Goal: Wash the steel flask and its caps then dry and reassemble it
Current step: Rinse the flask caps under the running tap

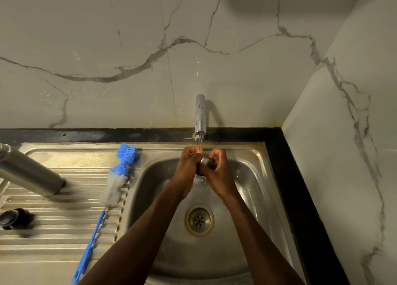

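Item: small dark cap [206,164], one of the flask's caps by my reading. I hold it over the sink basin [253,177], directly under the tap [200,115], whose thin stream lands just at the top of the grip.

Grip: my left hand [189,162] and right hand [219,162] both curl their fingers round the cap from opposite sides, knuckles up and almost touching. Only a sliver of the cap shows between them, so I cannot tell which face is turned to the water or which way its axis runs.

Item: steel flask [30,173]. It rests on the ribbed drainboard [64,226], well to the left of the grip, and looks tilted. Its long axis runs from the far left edge down towards the basin, closed base nearer me, neck out past the frame edge. My left hand is the nearer one for it.

Item: second cap [11,218], black, on the drainboard, left of the grip and nearer me than the flask.

Item: bottle brush [111,188], blue handle, between the flask and the basin, bristle head away from me. It lies just left of my left forearm.

Judgement: rinsing of this cap is under way. Anything I fetch next sits to the left, so the left hand must let go while the right keeps the cap.
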